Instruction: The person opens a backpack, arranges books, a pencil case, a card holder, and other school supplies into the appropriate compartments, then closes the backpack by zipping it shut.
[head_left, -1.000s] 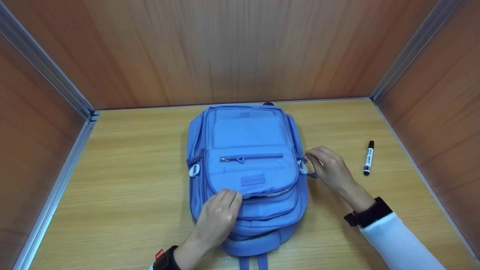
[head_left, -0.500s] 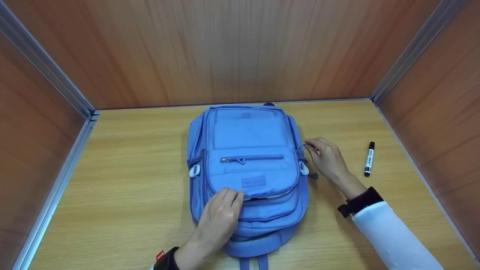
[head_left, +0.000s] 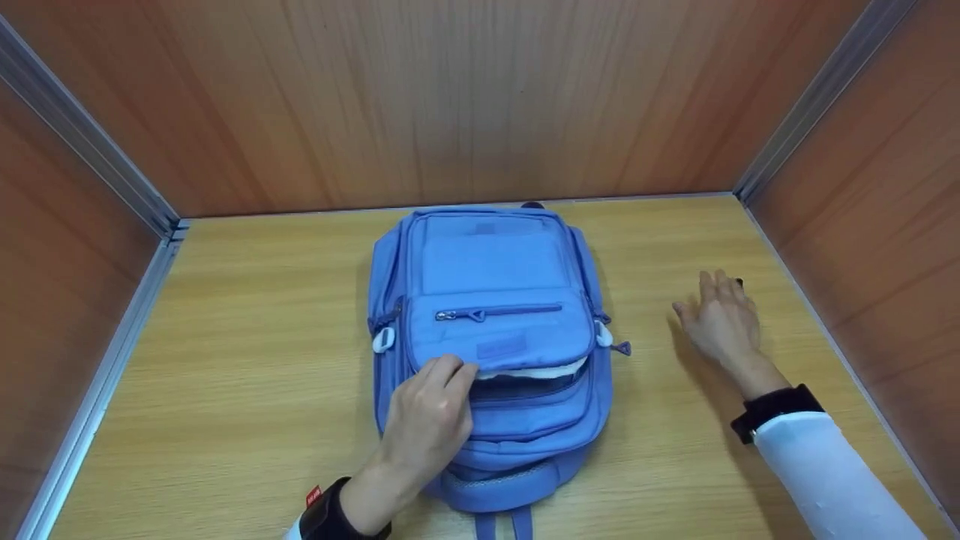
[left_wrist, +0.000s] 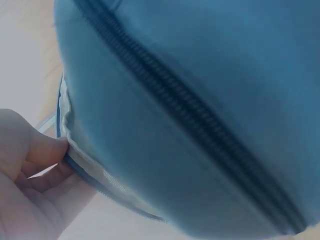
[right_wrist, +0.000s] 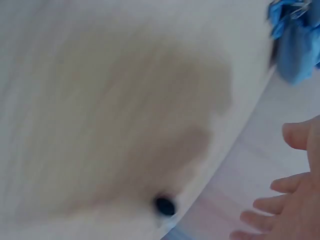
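A blue backpack (head_left: 495, 262) lies on the table with its front pocket (head_left: 517, 386) unzipped and gaping, pale lining showing along the edge. My left hand (head_left: 431, 420) pinches the flap's lower edge between thumb and fingers; the left wrist view shows the thumb on the pocket's zipper edge (left_wrist: 82, 172). Over the table to the right of the backpack, my right hand (head_left: 724, 326) is spread with fingers extended, holding nothing. It hovers above the marker, whose dark end (head_left: 740, 281) peeks out beyond the fingers. In the right wrist view the marker (right_wrist: 165, 206) is blurred and mostly out of sight.
Wooden panels stand behind the table (head_left: 262, 337) and on both sides, joined by metal corner strips (head_left: 97, 127). A zipper pull (head_left: 621, 348) sticks out from the backpack's right side. Straps (head_left: 504, 525) hang toward the near edge.
My right hand has left the backpack's right side, let go of the thin cord or pull there, and moved right over the marker. My left hand has lifted the flap, widening the pocket's mouth.
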